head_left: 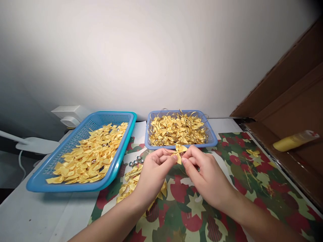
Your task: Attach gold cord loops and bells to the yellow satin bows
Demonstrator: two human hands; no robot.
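A yellow bow (pixel 179 149) is being pinched by the left hand (pixel 154 172) and the right hand (pixel 205 173) above the patterned sheet (pixel 179 195), before the middle basket (pixel 213 141); apparently it is being tied or adjusted, and a steady two-handed pinch is seemingly being called for

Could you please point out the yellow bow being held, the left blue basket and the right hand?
Yellow bow (pixel 179 152): head view, near its middle.
Left blue basket (pixel 67 187): head view, on its near wall.
Right hand (pixel 207 173): head view, on the middle of the hand.
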